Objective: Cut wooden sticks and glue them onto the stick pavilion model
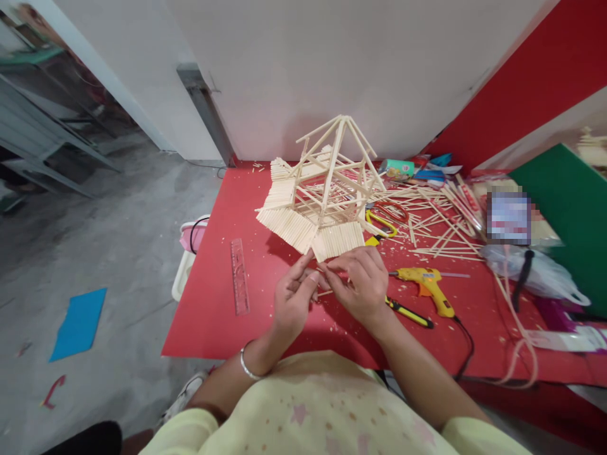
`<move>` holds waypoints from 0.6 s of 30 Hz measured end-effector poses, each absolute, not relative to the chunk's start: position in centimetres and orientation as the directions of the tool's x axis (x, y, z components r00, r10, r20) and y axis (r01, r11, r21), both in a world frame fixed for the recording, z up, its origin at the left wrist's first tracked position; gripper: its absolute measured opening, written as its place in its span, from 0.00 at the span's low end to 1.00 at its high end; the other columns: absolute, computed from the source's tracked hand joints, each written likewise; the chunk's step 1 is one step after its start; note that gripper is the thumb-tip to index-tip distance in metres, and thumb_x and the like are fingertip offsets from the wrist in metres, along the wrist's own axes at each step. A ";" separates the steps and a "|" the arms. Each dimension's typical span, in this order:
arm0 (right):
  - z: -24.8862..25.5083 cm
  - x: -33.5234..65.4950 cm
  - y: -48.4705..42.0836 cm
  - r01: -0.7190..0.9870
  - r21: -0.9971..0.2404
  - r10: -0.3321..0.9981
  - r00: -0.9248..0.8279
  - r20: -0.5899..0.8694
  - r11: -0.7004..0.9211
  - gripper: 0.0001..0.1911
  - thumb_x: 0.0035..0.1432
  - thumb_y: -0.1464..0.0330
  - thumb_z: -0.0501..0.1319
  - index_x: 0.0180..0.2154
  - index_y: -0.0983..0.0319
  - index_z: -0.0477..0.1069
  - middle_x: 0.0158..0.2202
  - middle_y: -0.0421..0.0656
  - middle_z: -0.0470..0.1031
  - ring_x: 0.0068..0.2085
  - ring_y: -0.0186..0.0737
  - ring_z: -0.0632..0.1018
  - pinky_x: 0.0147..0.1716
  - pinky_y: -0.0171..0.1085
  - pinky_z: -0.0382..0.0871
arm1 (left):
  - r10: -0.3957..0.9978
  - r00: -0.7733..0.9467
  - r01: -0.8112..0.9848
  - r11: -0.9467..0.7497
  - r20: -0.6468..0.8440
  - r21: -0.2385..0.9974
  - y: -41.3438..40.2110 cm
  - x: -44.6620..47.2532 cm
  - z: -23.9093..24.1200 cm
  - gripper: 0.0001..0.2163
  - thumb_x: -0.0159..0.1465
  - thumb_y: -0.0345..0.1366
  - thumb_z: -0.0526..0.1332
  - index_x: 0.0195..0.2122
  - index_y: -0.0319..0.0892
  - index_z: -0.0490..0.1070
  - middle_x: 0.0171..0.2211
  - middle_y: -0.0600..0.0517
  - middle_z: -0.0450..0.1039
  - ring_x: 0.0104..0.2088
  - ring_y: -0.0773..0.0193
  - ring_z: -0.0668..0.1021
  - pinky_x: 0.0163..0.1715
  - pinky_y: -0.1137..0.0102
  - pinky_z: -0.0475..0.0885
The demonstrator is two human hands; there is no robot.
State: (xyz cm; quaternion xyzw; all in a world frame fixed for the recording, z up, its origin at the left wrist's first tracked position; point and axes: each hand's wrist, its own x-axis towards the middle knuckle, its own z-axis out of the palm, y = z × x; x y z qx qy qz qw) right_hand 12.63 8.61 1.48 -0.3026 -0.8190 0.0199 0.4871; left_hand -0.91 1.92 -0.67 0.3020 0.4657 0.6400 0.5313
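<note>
A pavilion-like model [332, 167] of thin wooden sticks stands on the red table, with an open pointed frame on top and slatted panels sloping out around its base. At the near corner of the panels, my left hand [294, 294] has its thumb and fingers drawn together, fingertips close to the slats. My right hand [364, 281] pinches beside it, its fingertips nearly meeting the left ones. Whatever lies between the fingers is too small and covered to make out. A yellow glue gun [429, 284] rests right of my right hand, and a yellow-black utility knife [410, 313] lies by that wrist.
A clear ruler [239, 276] lies on the red table [203, 316] to the left. Loose sticks [436, 218], yellow-handled scissors [382, 222], a green can [398, 168] and a plastic bag [545, 272] crowd the right side. The glue gun's cord [469, 347] runs over the front edge.
</note>
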 end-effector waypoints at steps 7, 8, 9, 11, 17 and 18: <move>1.7 12.8 8.4 0.500 -0.292 0.511 -0.385 0.768 0.816 0.06 0.59 0.72 0.67 0.40 0.58 0.76 0.32 0.42 0.75 0.36 0.38 0.73 0.39 0.41 0.69 | 0.958 -0.259 -0.382 0.015 -0.123 0.924 1.9 -0.9 -0.6 0.27 0.65 0.40 0.65 0.64 0.41 0.68 0.26 0.53 0.76 0.22 0.73 0.69 0.22 0.77 0.67; 1.8 12.8 8.4 0.499 -0.294 0.512 -0.383 0.769 0.815 0.06 0.60 0.72 0.67 0.40 0.58 0.76 0.32 0.42 0.75 0.36 0.38 0.73 0.39 0.41 0.69 | 0.958 -0.260 -0.380 0.014 -0.121 0.925 1.9 -0.9 -0.5 0.27 0.65 0.40 0.65 0.64 0.41 0.68 0.27 0.53 0.76 0.22 0.73 0.68 0.22 0.77 0.67; 1.8 12.8 8.4 0.499 -0.295 0.512 -0.380 0.771 0.815 0.05 0.60 0.72 0.67 0.40 0.58 0.76 0.32 0.42 0.75 0.36 0.38 0.73 0.39 0.41 0.68 | 0.958 -0.259 -0.379 0.013 -0.120 0.925 1.9 -0.9 -0.5 0.27 0.65 0.40 0.65 0.64 0.41 0.68 0.27 0.52 0.76 0.22 0.73 0.68 0.22 0.77 0.67; 1.8 12.7 8.4 0.497 -0.299 0.512 -0.374 0.774 0.815 0.05 0.60 0.72 0.67 0.39 0.58 0.76 0.32 0.41 0.76 0.35 0.38 0.73 0.39 0.41 0.68 | 0.959 -0.260 -0.385 0.008 -0.116 0.923 2.0 -0.8 -0.5 0.26 0.65 0.39 0.65 0.64 0.41 0.69 0.27 0.53 0.76 0.22 0.73 0.68 0.22 0.77 0.67; 1.7 12.7 8.6 0.496 -0.324 0.527 -0.351 0.774 0.806 0.04 0.59 0.71 0.68 0.37 0.58 0.75 0.31 0.41 0.77 0.35 0.38 0.74 0.39 0.41 0.68 | 0.952 -0.279 -0.413 0.003 -0.130 0.911 2.0 -0.8 -0.7 0.27 0.63 0.40 0.67 0.63 0.42 0.70 0.27 0.52 0.76 0.22 0.73 0.69 0.21 0.77 0.67; 1.7 12.7 8.6 0.497 -0.330 0.532 -0.346 0.773 0.803 0.04 0.59 0.70 0.68 0.37 0.58 0.74 0.31 0.41 0.77 0.35 0.38 0.74 0.39 0.41 0.68 | 0.952 -0.278 -0.414 0.005 -0.131 0.910 2.0 -0.8 -0.8 0.27 0.63 0.40 0.67 0.64 0.42 0.69 0.27 0.52 0.76 0.22 0.73 0.69 0.21 0.77 0.67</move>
